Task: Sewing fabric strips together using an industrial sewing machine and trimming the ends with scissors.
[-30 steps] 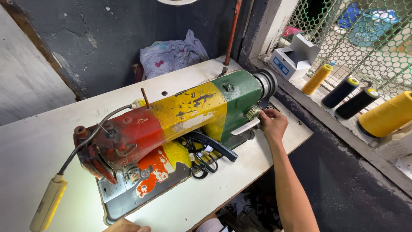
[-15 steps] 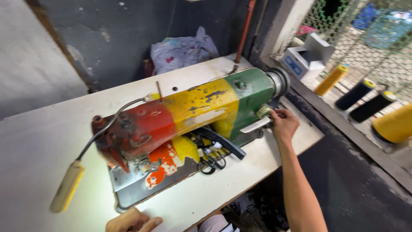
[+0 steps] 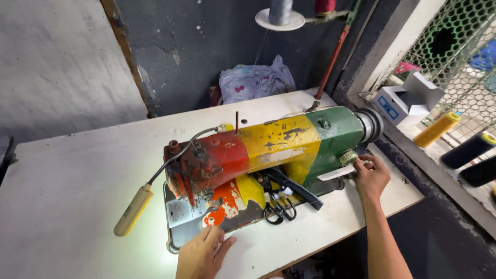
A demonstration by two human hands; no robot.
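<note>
An old sewing machine [image 3: 268,150] painted red, yellow and green stands on a white table [image 3: 72,186]. My right hand [image 3: 371,176] grips the ridged knob [image 3: 349,157] and white lever on its green end, just below the metal handwheel [image 3: 369,124]. My left hand [image 3: 202,254] lies flat, fingers apart, on the table at the front edge of the metal bed plate [image 3: 181,219], holding nothing. Black scissors [image 3: 276,206] lie on the bed under the arm. A cream gooseneck lamp [image 3: 133,210] hangs off the machine's red end.
A crumpled cloth bag [image 3: 253,80] sits at the table's back edge by the dark wall. Thread cones, one yellow [image 3: 436,129] and some dark [image 3: 467,151], lie on a ledge at right beside a white box [image 3: 395,106]. A thread stand [image 3: 281,15] rises behind.
My left hand has come up from the frame's bottom edge and now rests by the bed plate. The view has pulled back and tilted up. My right hand stays at the knob.
</note>
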